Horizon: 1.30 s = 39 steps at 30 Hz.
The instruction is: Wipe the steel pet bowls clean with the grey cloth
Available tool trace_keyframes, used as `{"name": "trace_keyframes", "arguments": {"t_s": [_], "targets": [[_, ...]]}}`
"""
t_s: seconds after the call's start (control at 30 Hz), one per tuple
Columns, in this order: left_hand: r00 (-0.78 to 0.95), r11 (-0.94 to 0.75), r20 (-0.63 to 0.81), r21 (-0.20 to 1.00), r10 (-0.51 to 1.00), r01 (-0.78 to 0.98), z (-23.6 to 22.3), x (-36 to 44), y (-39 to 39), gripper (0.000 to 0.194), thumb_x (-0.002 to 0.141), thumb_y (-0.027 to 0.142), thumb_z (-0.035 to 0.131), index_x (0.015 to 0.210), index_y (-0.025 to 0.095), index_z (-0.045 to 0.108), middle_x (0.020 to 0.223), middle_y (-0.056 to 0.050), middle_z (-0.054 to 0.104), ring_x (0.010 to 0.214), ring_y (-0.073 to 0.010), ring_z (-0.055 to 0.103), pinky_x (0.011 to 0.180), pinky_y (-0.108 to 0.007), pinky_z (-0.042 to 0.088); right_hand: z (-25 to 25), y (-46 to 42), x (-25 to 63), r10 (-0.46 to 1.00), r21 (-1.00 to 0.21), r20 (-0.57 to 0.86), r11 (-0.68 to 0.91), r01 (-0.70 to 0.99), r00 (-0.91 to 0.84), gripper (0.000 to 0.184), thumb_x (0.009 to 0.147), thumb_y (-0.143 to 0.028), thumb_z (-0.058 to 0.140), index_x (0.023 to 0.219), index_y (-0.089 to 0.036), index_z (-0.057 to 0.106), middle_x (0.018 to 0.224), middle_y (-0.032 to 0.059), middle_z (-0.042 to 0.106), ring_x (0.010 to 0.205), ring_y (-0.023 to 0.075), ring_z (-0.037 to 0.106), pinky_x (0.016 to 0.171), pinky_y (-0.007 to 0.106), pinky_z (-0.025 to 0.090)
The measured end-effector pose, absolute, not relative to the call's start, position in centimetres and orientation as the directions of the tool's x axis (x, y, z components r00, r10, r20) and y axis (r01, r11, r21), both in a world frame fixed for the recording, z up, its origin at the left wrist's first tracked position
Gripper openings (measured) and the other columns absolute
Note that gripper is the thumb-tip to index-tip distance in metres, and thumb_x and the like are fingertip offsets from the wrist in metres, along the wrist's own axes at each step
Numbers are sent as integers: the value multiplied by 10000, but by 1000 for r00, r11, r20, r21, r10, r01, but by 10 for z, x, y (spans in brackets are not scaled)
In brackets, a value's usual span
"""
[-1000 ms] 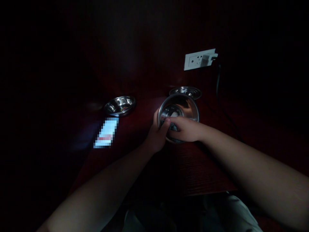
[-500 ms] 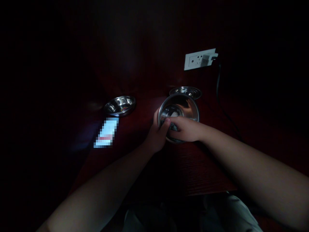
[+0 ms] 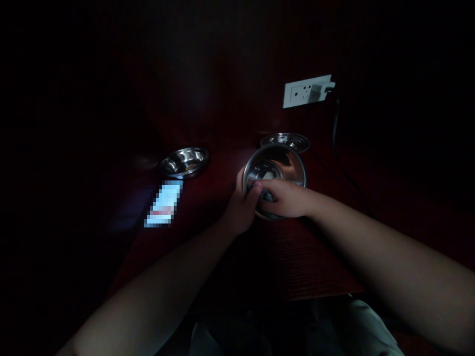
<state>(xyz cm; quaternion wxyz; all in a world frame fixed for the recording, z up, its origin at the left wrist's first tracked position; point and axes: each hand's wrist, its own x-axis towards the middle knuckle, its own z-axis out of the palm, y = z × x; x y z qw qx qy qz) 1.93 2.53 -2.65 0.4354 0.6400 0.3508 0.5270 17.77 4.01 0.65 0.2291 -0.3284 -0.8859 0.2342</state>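
A deep, round stainless-steel bowl point(image 3: 295, 160) is tipped so that its shiny inside faces me. My left hand point(image 3: 242, 210) grips its left side, thumb hooked over the rim. Reaching in from the right, my right hand point(image 3: 289, 198) is closed on a dark, textured cloth point(image 3: 267, 195) against the lower-left inside wall. The right fingertips are partly hidden. At the bottom of the bowl there is a pale patch, perhaps a reflection. Just behind the bowl lies a shallow steel dish point(image 3: 301, 142), partly covered by it.
On the dark red table point(image 3: 315, 267), another steel dish point(image 3: 185, 160) stands to the left. In front of it lies a lit, pixelated phone-like rectangle point(image 3: 163, 203). A white wall socket point(image 3: 301, 95) holds a plug, and a black cable point(image 3: 335, 138) runs down at right. The surroundings are very dark.
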Motion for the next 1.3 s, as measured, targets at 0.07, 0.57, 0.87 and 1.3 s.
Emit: {"name": "trace_keyframes", "arguments": {"t_s": [0.07, 0.57, 0.87, 1.3], "targets": [[202, -371, 366, 929, 909, -13, -27, 19, 25, 536, 930, 479, 505, 1396, 234, 400, 1301, -91, 611, 1182, -219, 583, 1062, -387, 413, 6, 40, 178, 683, -566, 258, 680, 466, -683, 152, 802, -158, 533, 939, -150, 597, 867, 58, 661, 773, 162, 584, 733, 309, 440], [197, -389, 383, 921, 902, -9, -27, 19, 26, 524, 936, 476, 495, 1385, 221, 404, 1299, -99, 607, 1177, -222, 583, 1060, -394, 417, 6, 40, 177, 689, -558, 260, 679, 476, -677, 193, 800, -155, 540, 975, -144, 622, 898, 75, 677, 793, 177, 599, 748, 320, 451], [208, -372, 369, 928, 906, -24, -27, 20, 26, 537, 934, 470, 498, 1399, 223, 386, 1322, -112, 592, 1191, -230, 572, 1074, -415, 407, 5, 42, 178, 697, -554, 243, 670, 494, -674, 198, 806, -176, 543, 985, -153, 624, 919, 74, 680, 811, 179, 610, 754, 321, 461], [202, -368, 360, 930, 911, 2, -25, 19, 25, 539, 943, 449, 489, 1416, 220, 369, 1317, -112, 593, 1197, -232, 569, 1074, -414, 405, 6, 41, 178, 695, -559, 236, 669, 490, -679, 210, 811, -175, 544, 1007, -147, 613, 935, 83, 684, 835, 192, 619, 771, 332, 469]]}}
